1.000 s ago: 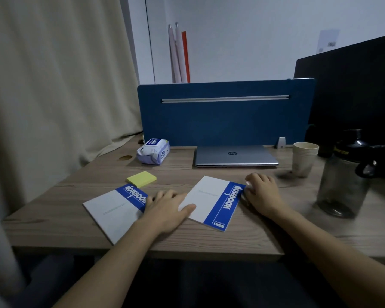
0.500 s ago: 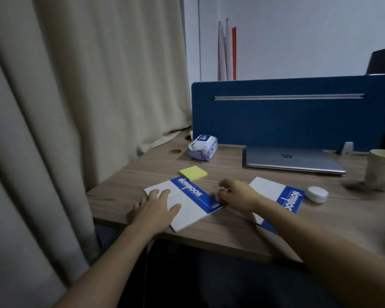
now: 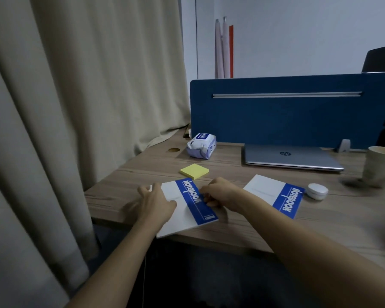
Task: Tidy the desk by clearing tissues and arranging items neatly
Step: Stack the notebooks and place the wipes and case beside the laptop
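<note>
Head view of a desk (image 3: 242, 232) partly tidied. Both hands work the nearer notebook (image 3: 188, 207), which lies askew at the front edge, one corner overhanging it. The left hand (image 3: 156, 204) rests on the white half of the cover, fingers curled round the far left edge. The right hand (image 3: 219, 193) sits at the blue spine band with fingers curled; whether it pinches the edge or merely presses cannot be told. A second notebook (image 3: 276, 194) lies well apart to the right, also at an angle, with a small white round case (image 3: 317, 191) just beside it. A yellow sticky-note pad (image 3: 194, 171) lies behind the nearer notebook; a tissue pack (image 3: 201, 146) stands near the blue divider (image 3: 287, 116), beside a closed laptop (image 3: 291, 157). A paper cup (image 3: 379, 166) stands at the right margin.

No loose tissues are visible, so that part appears done. Judged remaining: squaring or stacking the two notebooks, then aligning the pad, case and pack.
</note>
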Tool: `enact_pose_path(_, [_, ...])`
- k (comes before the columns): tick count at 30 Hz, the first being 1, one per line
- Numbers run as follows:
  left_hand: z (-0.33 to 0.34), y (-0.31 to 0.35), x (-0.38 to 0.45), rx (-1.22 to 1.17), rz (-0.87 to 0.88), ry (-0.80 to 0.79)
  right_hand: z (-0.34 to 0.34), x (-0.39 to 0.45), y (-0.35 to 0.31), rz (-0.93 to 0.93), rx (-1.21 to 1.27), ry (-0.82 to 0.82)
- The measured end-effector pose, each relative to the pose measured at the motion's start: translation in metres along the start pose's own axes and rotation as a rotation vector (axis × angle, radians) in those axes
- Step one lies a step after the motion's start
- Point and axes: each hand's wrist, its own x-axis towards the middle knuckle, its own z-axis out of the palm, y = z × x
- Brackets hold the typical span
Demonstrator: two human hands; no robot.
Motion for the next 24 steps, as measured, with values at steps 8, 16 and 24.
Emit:
enact_pose_path(8, [0.007,-0.002,-0.001,-0.571,-0.056,0.049,0.006,-0.005,0.008,-0.056,-0.054,0.032])
enact_pose_path(16, [0.010,0.019,-0.009,-0.832,0.171,0.030,-0.015,-0.008,0.026,-0.161,0.128,0.229])
enact_pose_path(24, [0.038,0.089,-0.011,-0.841,0.317,-0.231,-0.082,-0.039,0.068,-0.170,0.128,0.388])
